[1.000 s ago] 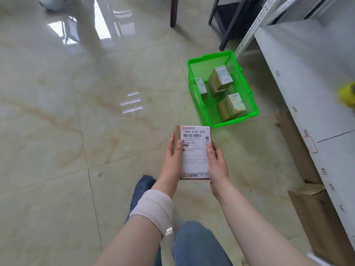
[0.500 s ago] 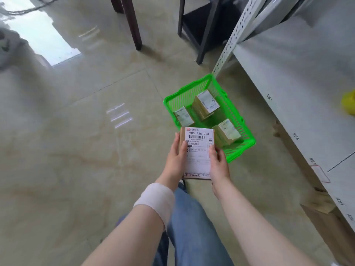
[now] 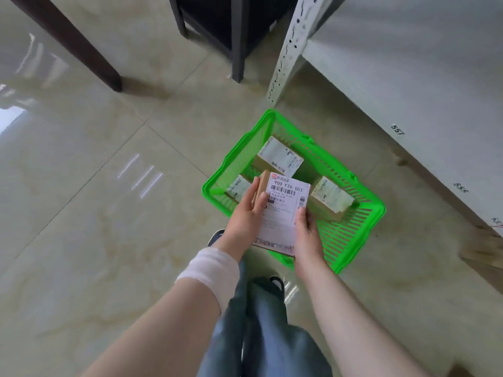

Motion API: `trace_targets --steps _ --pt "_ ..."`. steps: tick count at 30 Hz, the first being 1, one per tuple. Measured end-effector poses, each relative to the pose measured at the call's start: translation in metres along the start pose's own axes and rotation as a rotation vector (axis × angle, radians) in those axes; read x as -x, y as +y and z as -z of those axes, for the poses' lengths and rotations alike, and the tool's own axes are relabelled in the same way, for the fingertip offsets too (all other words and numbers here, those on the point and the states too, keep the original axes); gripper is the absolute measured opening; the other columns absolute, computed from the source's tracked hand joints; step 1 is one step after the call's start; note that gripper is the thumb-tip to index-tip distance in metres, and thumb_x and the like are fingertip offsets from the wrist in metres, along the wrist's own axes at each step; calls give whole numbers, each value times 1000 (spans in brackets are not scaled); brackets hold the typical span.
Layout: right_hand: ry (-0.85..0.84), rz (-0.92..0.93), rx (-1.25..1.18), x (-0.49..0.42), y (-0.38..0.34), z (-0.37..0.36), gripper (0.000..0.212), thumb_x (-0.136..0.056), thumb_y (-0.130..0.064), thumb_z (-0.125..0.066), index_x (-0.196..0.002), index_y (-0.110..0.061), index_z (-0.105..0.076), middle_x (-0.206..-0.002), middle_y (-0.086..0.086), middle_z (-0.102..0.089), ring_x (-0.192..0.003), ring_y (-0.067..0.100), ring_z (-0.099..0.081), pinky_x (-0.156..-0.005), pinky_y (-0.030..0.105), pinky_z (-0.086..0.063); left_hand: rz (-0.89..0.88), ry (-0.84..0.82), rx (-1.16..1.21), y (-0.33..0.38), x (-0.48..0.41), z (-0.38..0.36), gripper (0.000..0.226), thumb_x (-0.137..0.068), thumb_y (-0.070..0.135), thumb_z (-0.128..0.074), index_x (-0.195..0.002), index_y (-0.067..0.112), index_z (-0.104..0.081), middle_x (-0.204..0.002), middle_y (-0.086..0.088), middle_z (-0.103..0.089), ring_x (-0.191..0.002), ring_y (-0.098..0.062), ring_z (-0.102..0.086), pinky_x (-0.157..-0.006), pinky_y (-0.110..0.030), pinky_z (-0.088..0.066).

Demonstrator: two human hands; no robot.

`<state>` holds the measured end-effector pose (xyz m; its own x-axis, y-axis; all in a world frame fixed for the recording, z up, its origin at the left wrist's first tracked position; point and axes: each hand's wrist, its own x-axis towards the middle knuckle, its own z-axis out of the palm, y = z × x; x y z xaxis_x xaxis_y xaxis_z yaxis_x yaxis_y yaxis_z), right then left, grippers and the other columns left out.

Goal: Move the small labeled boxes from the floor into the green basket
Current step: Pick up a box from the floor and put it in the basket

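Observation:
A brown box with a white shipping label (image 3: pixel 283 210) is held flat between both hands above the near left part of the green basket (image 3: pixel 351 240). My left hand (image 3: pixel 245 216) grips its left edge, thumb on the label. My right hand (image 3: pixel 306 232) grips its right edge. The mesh basket stands on the tiled floor and holds three labeled boxes: one at the back (image 3: pixel 279 156), one at the right (image 3: pixel 330 197), one at the left (image 3: pixel 238 187) partly hidden by my left hand.
A grey shelf board (image 3: pixel 408 77) with number stickers runs along the right, its perforated metal post (image 3: pixel 288 50) just behind the basket. Cardboard (image 3: pixel 481 246) lies under the shelf. A dark table leg (image 3: pixel 76 47) and a black stand (image 3: pixel 231 28) stand further back. My legs and shoes are below my hands.
The view has closed in on the basket. Both hands, still holding the labeled box, now hover over the basket's near left part instead of short of it.

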<state>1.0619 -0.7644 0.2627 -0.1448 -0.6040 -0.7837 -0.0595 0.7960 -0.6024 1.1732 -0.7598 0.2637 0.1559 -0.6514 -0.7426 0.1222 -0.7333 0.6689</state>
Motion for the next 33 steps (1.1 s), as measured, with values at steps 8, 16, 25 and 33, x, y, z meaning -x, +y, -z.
trace_targets --steps 8,16,25,33 --pt "47 -107 -196 -138 87 -42 39 -100 -29 -32 -133 -12 -38 -121 15 -58 -87 19 -62 -67 23 -52 38 -133 -295 -72 -156 5 48 -95 39 -39 -142 40 -27 -143 8 -41 -127 -8 -39 -97 -18 -26" --pt "116 -100 -76 -210 145 -65 33 -97 -26 -41 -126 -11 -45 -122 14 -60 -102 25 -58 -87 39 -50 24 -145 -450 -129 -234 8 48 -96 24 -41 -143 24 -30 -131 -1 -53 -113 -17 -53 -86 -16 -45" --pt "75 -116 -130 -209 141 -63 52 -96 -28 -43 -145 -15 -31 -134 -5 -49 -112 8 -51 -79 12 -43 6 -194 -516 -108 -258 10 61 -87 38 -55 -142 31 -28 -139 -4 -47 -127 -19 -47 -104 -42 -43" --pt "18 -92 -112 -209 129 -59 44 -97 -27 -41 -141 -24 -38 -123 0 -59 -101 14 -58 -82 28 -51 46 -284 -634 -95 -262 10 38 -81 34 -66 -110 25 -44 -87 9 -59 -78 -18 -62 -75 -37 -55"
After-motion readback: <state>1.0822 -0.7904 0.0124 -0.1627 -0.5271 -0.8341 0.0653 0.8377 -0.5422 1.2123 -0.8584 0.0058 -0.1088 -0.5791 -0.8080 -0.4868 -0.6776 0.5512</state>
